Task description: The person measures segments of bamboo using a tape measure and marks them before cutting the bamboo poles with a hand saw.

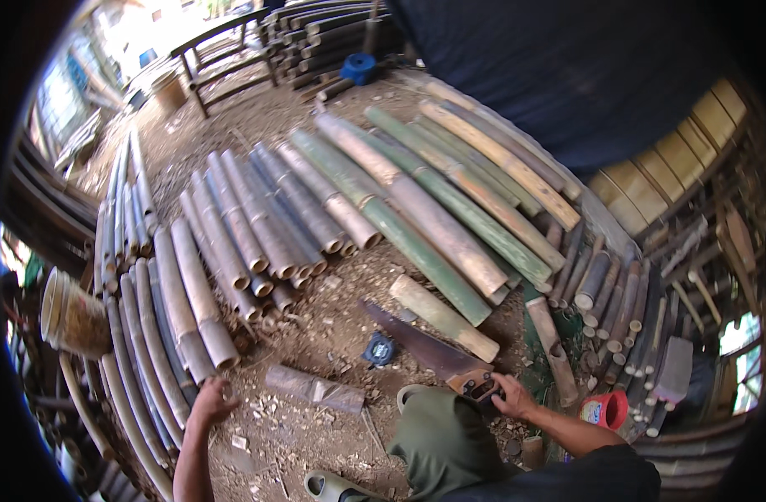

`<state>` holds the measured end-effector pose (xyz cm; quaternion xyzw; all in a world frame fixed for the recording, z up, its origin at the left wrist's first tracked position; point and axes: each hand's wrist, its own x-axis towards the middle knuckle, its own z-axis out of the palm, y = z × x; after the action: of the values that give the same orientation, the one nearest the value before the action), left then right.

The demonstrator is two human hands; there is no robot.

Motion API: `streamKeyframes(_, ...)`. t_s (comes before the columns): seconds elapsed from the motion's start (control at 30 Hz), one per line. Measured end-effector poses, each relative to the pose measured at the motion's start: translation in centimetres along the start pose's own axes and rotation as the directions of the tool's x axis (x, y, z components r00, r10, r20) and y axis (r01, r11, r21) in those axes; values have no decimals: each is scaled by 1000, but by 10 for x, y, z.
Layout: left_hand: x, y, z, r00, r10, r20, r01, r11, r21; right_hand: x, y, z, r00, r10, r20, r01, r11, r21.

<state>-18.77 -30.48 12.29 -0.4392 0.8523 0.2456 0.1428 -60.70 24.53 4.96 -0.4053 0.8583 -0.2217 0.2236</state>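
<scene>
The right hand (512,398), right of centre low in the frame, is wrapped round the grip of the saw (425,345), whose blade slants up and leftward to mid-frame. The left hand (213,403), at lower left, looks empty, fingers loosely parted — just below the lower end of a pole (181,322) whose long axis climbs, leaning slightly left; contact cannot be told. The left hand is far nearer that pole — a short piece (316,388) lies crosswise between the hands.
</scene>
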Motion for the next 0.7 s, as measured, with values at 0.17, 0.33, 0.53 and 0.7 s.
streamKeyframes(0.17,52,108,-3,967,130,218,-153,984,96,57,61,-48,928,130,-349,-115,991,63)
streamKeyframes(0.33,159,257,25,926,377,11,-377,926,28,141,115,-115,703,86,-706,-129,992,-7)
streamKeyframes(0.53,286,491,123,892,241,-382,-339,917,-213,286,198,-197,504,135,-853,-147,987,69)
streamKeyframes(0.7,315,592,175,978,-107,-176,38,933,-358,422,263,-237,668,610,-426,-330,757,565)
